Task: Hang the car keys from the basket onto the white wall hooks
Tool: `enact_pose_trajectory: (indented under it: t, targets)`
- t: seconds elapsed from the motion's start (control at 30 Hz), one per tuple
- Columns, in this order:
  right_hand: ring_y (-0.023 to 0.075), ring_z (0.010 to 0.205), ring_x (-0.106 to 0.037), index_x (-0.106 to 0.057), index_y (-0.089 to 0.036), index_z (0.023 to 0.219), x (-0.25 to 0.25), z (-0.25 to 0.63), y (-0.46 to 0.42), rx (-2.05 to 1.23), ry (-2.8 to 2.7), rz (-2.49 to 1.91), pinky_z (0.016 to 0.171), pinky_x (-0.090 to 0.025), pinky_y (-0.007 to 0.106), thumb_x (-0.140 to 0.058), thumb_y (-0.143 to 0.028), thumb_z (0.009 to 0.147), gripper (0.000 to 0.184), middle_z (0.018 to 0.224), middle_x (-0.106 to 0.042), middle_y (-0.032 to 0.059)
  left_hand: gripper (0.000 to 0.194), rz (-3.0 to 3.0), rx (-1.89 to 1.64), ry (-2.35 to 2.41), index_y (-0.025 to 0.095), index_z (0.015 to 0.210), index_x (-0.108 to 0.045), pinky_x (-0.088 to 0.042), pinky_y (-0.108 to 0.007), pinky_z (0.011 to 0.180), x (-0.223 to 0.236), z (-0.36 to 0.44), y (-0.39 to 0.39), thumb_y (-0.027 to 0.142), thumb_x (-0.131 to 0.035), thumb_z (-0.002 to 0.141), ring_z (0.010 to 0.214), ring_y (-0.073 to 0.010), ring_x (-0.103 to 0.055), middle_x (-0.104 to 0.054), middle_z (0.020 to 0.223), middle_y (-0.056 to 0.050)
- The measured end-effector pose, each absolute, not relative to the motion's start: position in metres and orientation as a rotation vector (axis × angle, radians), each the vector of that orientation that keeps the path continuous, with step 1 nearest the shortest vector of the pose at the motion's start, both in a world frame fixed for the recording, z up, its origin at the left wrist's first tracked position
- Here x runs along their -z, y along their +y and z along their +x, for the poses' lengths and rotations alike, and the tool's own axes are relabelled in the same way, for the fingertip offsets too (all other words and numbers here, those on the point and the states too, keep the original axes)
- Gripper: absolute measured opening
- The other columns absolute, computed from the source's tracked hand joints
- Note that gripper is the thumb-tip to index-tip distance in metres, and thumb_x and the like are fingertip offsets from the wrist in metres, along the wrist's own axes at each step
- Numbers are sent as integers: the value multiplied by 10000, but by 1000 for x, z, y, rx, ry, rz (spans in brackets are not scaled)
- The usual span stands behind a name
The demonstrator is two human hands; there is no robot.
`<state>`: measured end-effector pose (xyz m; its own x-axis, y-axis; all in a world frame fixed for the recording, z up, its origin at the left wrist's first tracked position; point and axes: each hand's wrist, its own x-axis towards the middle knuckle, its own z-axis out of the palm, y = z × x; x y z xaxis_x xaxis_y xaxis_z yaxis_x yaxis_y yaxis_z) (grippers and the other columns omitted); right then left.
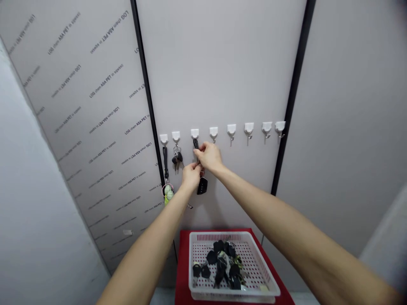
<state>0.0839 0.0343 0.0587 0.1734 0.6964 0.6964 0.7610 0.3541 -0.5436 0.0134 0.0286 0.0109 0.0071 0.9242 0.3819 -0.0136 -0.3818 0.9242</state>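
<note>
A black key strap [196, 144] hangs at the third white hook [194, 133] from the left. My right hand [210, 156] pinches the strap just under the hook. Lower down, my left hand [191, 176] is closed around the strap's bottom end, its fingertips partly hidden. Below them dangles a black car key fob [202, 185]. Whether the loop is fully over the hook cannot be made out. To the left, a bunch of keys [177, 159] hangs from the second hook, and another black strap [165, 162] with a green charm [168, 192] hangs from the first.
Several more white hooks [232, 129] run rightward along the grey wall panel [219, 63], between two black strips [294, 89]. Below, a white perforated basket [276, 292] holds a pile of keys [221, 258] and stands on a red surface [182, 262].
</note>
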Motion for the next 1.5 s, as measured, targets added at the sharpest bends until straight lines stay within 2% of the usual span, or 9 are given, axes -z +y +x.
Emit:
enact_pose_trajectory:
  t: [0.23, 0.37, 0.53, 0.7, 0.9, 1.13, 1.27, 1.37, 1.5]
  targets:
    - [101, 536, -457, -507, -160, 606, -55, 86, 41, 63, -1578, -1466, 533, -344, 231, -482, -309, 598, 152, 528, -507, 4, 144, 1624, -1392, 1154, 102, 602, -530, -345, -204, 469, -3, 15, 40, 179, -407, 601, 462, -81, -450, -505, 502, -6]
    - [98, 587, -463, -519, -141, 704, -47, 93, 35, 57, -1620, -1381, 582, -349, 242, -458, -342, 625, 224, 601, -524, 14, 230, 1744, -1537, 1248, 86, 798, -522, -375, -230, 618, 0, 10, 34, 132, -425, 595, 638, -103, -490, -552, 718, -50]
    - [83, 593, -467, -528, -134, 757, 17, 123, 8, -24, -1822, -1302, 577, -346, 207, -427, -282, 647, 211, 668, -549, 14, 306, 1900, -1711, 1316, 134, 927, -464, -363, -239, 709, 38, -3, 3, 173, -433, 625, 816, -118, -462, -503, 908, -55]
    - [113, 555, -499, -572, -150, 658, 127, 162, -29, -398, -2279, -1587, 515, -343, 203, -433, -178, 613, 148, 612, -581, 27, 258, 2019, -1117, 1394, 133, 866, -499, -365, -247, 705, 134, 4, -32, 137, -429, 617, 771, -127, -476, -530, 840, -56]
    - [161, 775, -515, -521, -211, 924, 176, 172, -42, -334, -2236, -1721, 661, -352, 240, -442, -200, 630, 304, 873, -577, 52, 318, 2127, -639, 1502, 147, 896, -510, -319, -262, 763, 199, 28, -35, 103, -439, 589, 869, -168, -448, -529, 901, -76]
    - [192, 746, -515, -543, -211, 873, 175, 158, -39, -196, -2405, -1775, 609, -359, 271, -421, -170, 638, 268, 825, -562, 85, 292, 2185, -534, 1587, 153, 842, -528, -316, -275, 734, 200, 27, -28, 99, -440, 568, 852, -197, -463, -550, 877, -92]
    - [187, 745, -505, -576, -160, 772, 173, 163, -37, -230, -2346, -1752, 634, -360, 276, -402, -186, 648, 216, 796, -556, 100, 323, 2101, -616, 1579, 165, 876, -479, -338, -235, 620, 191, 18, -26, 94, -412, 568, 706, -154, -502, -573, 760, -52]
    - [162, 808, -477, -544, -160, 876, 164, 164, -38, -341, -2241, -1510, 708, -346, 265, -419, -150, 620, 285, 838, -554, 73, 335, 2052, -752, 1469, 160, 884, -417, -320, -192, 519, 178, 14, -24, 74, -380, 562, 559, -104, -476, -551, 628, 5]
    - [131, 794, -474, -482, -164, 963, 148, 155, -41, -507, -2093, -1200, 717, -350, 250, -475, -186, 595, 369, 899, -542, 45, 221, 2080, -825, 1330, 165, 745, -442, -308, -178, 498, 156, 14, -24, 66, -348, 571, 485, -76, -420, -499, 538, 42]
